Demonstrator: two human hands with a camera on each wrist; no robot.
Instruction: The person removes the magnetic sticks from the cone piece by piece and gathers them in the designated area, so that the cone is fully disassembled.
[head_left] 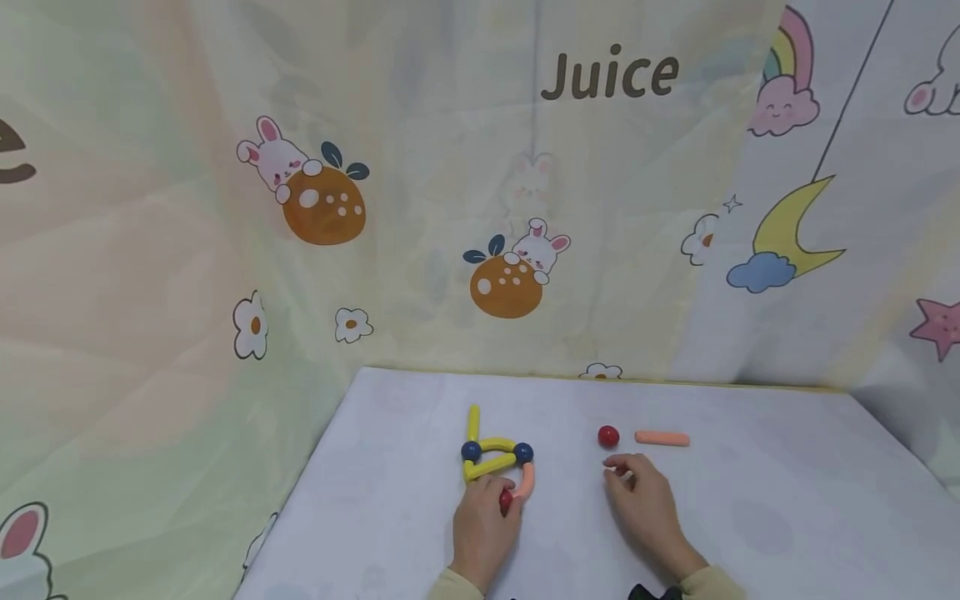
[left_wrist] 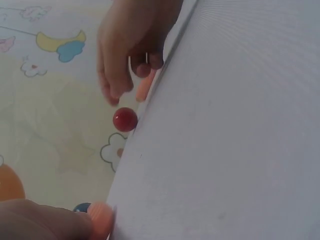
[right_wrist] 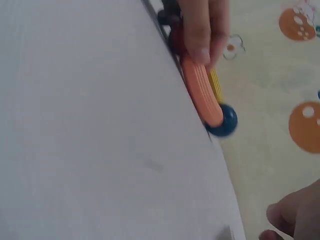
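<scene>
Head view puts your left hand (head_left: 483, 529) near you, thumb and fingers pinching a red ball (head_left: 506, 500) at the lower end of the curved peach stick (head_left: 528, 482); whether the two are joined, you can't tell. A steady pinch should serve best, since twisting could tug the figure apart. Your right hand (head_left: 645, 508) holds nothing, its fingers loosely bent. Just beyond your left fingers, the stick's upper end meets a dark blue ball (head_left: 522, 452), and a yellow arc (head_left: 498, 443) links that to another blue ball (head_left: 471, 451); slide, don't lift, if you shift them. Past your right fingertips, apart from them, sits a loose red ball (head_left: 608, 436), left of a straight peach stick (head_left: 662, 438); pinch that ball from both sides, as it may roll.
</scene>
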